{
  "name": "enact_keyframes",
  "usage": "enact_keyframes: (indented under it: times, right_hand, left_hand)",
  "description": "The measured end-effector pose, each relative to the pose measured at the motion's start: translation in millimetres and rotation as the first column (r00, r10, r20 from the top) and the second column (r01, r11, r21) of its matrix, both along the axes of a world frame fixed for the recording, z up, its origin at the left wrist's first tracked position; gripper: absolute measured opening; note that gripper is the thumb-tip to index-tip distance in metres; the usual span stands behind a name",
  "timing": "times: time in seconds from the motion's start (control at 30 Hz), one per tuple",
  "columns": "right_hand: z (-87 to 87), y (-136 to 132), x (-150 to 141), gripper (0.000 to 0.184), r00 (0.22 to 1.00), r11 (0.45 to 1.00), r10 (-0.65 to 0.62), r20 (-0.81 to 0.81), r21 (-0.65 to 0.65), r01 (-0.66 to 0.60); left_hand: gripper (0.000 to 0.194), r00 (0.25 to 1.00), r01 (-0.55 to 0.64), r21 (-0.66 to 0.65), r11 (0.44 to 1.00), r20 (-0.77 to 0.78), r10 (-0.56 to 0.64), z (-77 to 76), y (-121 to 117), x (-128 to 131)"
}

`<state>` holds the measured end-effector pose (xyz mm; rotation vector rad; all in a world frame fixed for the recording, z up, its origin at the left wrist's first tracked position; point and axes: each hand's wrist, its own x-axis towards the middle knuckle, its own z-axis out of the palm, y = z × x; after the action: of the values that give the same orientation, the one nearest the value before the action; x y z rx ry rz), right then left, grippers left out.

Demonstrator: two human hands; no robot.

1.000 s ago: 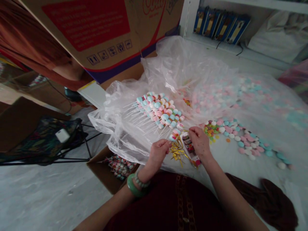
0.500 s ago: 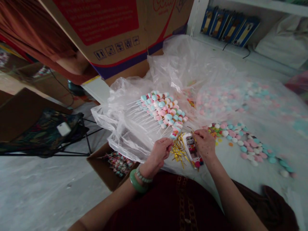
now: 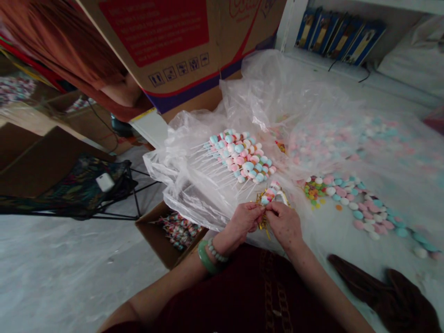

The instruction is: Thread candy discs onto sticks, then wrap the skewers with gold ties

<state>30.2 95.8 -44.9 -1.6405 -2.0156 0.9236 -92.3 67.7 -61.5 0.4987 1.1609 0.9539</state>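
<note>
A: Skewer (image 3: 271, 192) of pink, white and blue sweets, held at the near edge of the table (image 3: 347, 231), just in front of the person's lap, with both hands meeting on it.

B: How are the hands set?

A: Left hand (image 3: 247, 221) closed, fingertips pinched on the skewer's lower end. Right hand (image 3: 284, 224) closed too, thumb and fingers pressed to the same spot, touching the left. A gold tie (image 3: 264, 223) shows between them; which hand grips it, I cannot tell.

B: And the wrist?

A: A green bangle (image 3: 204, 256) and a bead bracelet (image 3: 217, 252) on the left wrist.

B: What lies beyond the hands?

A: A pile of finished skewers (image 3: 243, 159), sticks pointing left, resting on a clear plastic sheet (image 3: 194, 194) that drapes over the table's left edge. More plastic (image 3: 277, 92) billows up behind it.

B: To the right?

A: Loose sweets (image 3: 360, 208) scattered across the tabletop in a band, well apart from the hands, with a small heap of mixed coloured bits (image 3: 314, 192) at the near end.

B: Below the table?

A: An open carton (image 3: 166, 233) on the floor, just left of the left forearm, holding wrapped sweets. A large cardboard box (image 3: 166, 41) with red print leans overhead at the back, and a dark folding stool (image 3: 79, 189) stands further left.
</note>
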Motion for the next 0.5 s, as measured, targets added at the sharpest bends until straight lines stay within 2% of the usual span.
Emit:
enact_keyframes:
  times: [0.1,0.2,0.3,0.37,0.43,0.5]
  right_hand:
    - [-1.0,-2.3,0.2,0.019,0.999,0.999,0.022,-0.032,0.044,-0.02]
    - [-6.3,-2.7,-1.3,0.017,0.96,0.994,-0.075,-0.27,-0.099,0.05]
    - [-11.5,-1.6,-3.9,0.015,0.815,0.916,-0.3,-0.496,-0.387,0.101]
    - [-13.1,-0.6,-4.9,0.015,0.704,0.847,-0.417,-0.575,-0.527,0.071]
    - [-13.1,0.1,-4.1,0.015,0.648,0.819,-0.451,-0.614,-0.573,0.028]
    - [-11.6,0.4,-1.2,0.014,0.637,0.834,-0.417,-0.649,-0.552,-0.016]
  left_hand:
    - [0.036,0.999,-0.024,0.013,1.0,-0.045,0.025,-1.5,0.6,0.4]
    - [0.038,0.992,-0.083,0.034,0.996,-0.088,0.085,-1.8,1.1,1.2]
    - [0.04,0.986,-0.106,0.063,0.992,-0.12,0.113,-1.1,1.6,1.3]
    - [0.04,0.988,-0.098,0.067,0.993,-0.111,0.105,0.3,2.3,-0.1]
    - [0.038,0.995,-0.069,0.041,0.997,-0.068,0.071,2.6,3.1,-3.8]
    - [0.034,0.998,0.022,0.004,1.0,0.051,-0.022,4.5,3.4,-10.0]
